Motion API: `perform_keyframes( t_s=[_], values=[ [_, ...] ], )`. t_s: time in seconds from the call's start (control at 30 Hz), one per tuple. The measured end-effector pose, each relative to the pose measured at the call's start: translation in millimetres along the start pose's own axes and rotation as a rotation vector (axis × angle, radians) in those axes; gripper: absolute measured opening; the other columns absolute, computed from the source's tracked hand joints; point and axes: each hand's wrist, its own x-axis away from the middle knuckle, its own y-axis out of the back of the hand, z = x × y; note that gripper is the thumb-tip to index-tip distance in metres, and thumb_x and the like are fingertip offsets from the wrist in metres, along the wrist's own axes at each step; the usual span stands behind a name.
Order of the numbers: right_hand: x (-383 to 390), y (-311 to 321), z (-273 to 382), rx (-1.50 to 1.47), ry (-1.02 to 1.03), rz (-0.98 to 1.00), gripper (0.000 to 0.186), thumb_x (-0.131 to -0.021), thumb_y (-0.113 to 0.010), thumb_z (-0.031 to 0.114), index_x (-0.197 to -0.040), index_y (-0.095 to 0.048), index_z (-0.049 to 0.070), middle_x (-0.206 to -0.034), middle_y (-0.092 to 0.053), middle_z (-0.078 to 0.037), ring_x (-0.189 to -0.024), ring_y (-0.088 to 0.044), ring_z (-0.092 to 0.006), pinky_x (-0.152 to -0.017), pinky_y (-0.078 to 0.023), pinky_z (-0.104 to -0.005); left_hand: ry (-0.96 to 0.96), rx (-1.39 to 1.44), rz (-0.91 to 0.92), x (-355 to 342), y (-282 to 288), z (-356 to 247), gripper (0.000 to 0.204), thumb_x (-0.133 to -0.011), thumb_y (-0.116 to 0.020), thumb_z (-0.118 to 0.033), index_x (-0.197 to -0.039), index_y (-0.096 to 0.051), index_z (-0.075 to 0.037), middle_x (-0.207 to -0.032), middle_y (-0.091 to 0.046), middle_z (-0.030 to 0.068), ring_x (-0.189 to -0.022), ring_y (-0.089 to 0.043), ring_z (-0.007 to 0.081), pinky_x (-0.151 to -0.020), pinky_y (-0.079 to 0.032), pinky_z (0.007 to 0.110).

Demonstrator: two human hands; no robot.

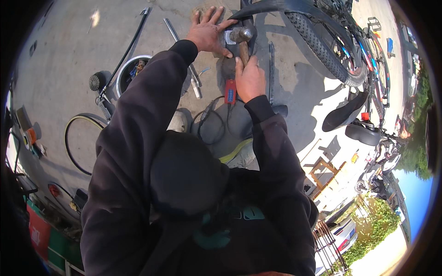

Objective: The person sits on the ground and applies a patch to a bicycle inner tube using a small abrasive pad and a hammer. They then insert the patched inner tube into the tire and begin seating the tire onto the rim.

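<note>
My right hand (251, 79) is closed around the wooden handle (244, 51) of a hammer. Its metal head (241, 34) lies over or just above a small whitish patch-like piece (229, 37); whether they touch I cannot tell. Beside that piece, my left hand (208, 36) is spread with fingers stretched out and holds nothing. A black rubber tube (269, 6) curves from the bicycle toward my left fingertips. Just below my right hand is a small red box (230, 91) with a cable.
A bicycle with a knobby tyre (317, 46) stands on the right, its saddle (363, 134) low. At left are a metal bowl (123, 76) of small items, a floor pump (97, 83) and its hose (69, 133). A metal bar (171, 28) lies near my left wrist.
</note>
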Motion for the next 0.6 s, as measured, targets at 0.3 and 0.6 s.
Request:
perform_keyframes(
  t_s=[0.3,0.6],
  values=[
    [-41,14,-4,-0.012,-0.096,0.062,0.045,-0.098,-0.058,0.042,-0.1,-0.059,-0.003,-0.093,-0.07,-0.03,-0.093,-0.068,-0.0477,-0.081,-0.055,-0.0522,0.005,-0.035,0.114,-13,7,-12,0.124,-0.05,-0.084,-0.076,-0.155,-0.037,-0.033,-0.169,-0.01,0.0138,-0.156,-0.003,0.0369,-0.119,-0.006,0.066],
    [146,83,-178,0.235,-0.175,0.201,0.036,-0.1,-0.056,0.037,-0.103,-0.054,0.001,-0.078,-0.069,-0.022,-0.073,-0.068,-0.0428,-0.065,-0.053,-0.0531,-0.232,0.016,0.114,-6,35,6,0.121,-0.055,-0.095,-0.045,-0.156,-0.03,-0.028,-0.164,-0.023,0.0199,-0.153,-0.018,0.0418,-0.118,-0.02,0.065]
  ],
)
